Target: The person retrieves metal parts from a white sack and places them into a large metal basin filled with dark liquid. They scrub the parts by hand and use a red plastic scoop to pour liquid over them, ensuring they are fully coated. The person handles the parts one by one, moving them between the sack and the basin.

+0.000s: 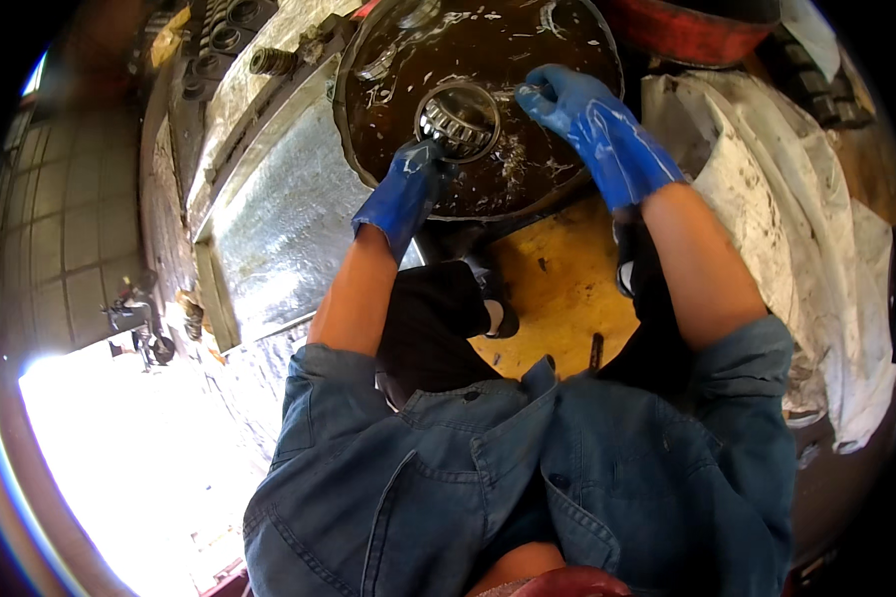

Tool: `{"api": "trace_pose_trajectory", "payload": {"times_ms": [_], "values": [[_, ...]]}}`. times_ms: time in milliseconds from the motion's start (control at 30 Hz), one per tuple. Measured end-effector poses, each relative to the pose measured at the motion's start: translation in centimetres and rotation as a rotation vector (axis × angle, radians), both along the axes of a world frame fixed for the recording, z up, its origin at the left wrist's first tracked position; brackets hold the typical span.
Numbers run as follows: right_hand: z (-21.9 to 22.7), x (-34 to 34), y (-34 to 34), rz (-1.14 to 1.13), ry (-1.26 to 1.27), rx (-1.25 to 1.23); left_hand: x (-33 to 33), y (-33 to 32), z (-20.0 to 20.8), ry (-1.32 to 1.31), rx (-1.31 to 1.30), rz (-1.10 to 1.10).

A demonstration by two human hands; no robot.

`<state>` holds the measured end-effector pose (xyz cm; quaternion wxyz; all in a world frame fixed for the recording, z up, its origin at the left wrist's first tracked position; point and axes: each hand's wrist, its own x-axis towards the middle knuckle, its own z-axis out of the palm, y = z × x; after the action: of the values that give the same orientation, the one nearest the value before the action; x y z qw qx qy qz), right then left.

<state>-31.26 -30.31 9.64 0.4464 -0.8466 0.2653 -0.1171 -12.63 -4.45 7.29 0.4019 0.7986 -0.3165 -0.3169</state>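
Observation:
In a blue rubber glove, my left hand (pixel 408 187) grips the lower left edge of a tapered roller bearing (pixel 465 145). The bearing's ring of shiny steel rollers faces up, over a round basin (pixel 567 189) of dark brown liquid. To the right of the bearing and apart from it is my right hand (pixel 589 117), gloved in blue too. Its thumb and fingers are drawn together; whether something small is between them is hidden. Whitish streaks cover both gloves. Other metal parts (pixel 378 66) lie partly in the liquid near the basin's far left side.
A red tub (pixel 692 35) stands beyond the basin at right. Grimy white sheeting (pixel 767 199) drapes over the right side. A sheet-metal panel (pixel 289 219) lies at left, with springs (pixel 272 62) and other metal parts behind it. Yellow floor (pixel 553 284) shows between my feet.

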Motion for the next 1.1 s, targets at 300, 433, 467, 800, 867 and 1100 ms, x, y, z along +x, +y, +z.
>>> {"api": "trace_pose_trajectory", "payload": {"times_ms": [300, 433, 467, 800, 867, 1100], "values": [[-0.3, 3.1, 3.2, 0.113, -0.268, 0.379, -1.1, -3.3, -0.4, 0.856, -0.262, 0.773], [-1.4, 4.3, 2.9, 0.111, -0.325, 0.436, -1.4, -4.0, 0.6, 0.859, -0.386, 0.746], [-1.5, 4.6, 3.3, 0.103, -0.341, 0.447, -1.3, -3.7, 0.8, 0.824, -0.397, 0.703], [4.3, 4.7, 3.9, -0.065, -0.306, 0.551, -2.1, -2.8, 2.3, 0.772, -0.527, 0.624], [4.0, 4.8, 2.9, -0.047, -0.245, 0.585, -2.0, -2.6, 2.5, 0.804, -0.509, 0.504], [3.1, 5.2, 1.6, -0.03, -0.239, 0.561, -2.6, -2.3, 3.3, 0.923, -0.455, 0.493]]}}
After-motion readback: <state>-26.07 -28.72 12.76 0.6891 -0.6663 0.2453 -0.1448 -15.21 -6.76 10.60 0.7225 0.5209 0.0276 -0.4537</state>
